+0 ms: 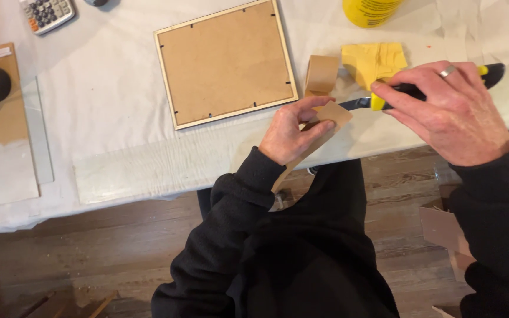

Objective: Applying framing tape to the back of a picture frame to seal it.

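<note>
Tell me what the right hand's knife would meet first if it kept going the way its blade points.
Probably the brown paper strip pinched in the left hand; the blade of the right hand's utility knife points left at it, though depth is unclear.

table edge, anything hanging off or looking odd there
Yes: the glass sheet juts past the table's front edge, unsupported. The left hand holds brown tape; the right hand holds a knife.

Left hand (293,132) pinches tape strip (325,121) — right hand (449,112) grips knife (384,100).
</note>
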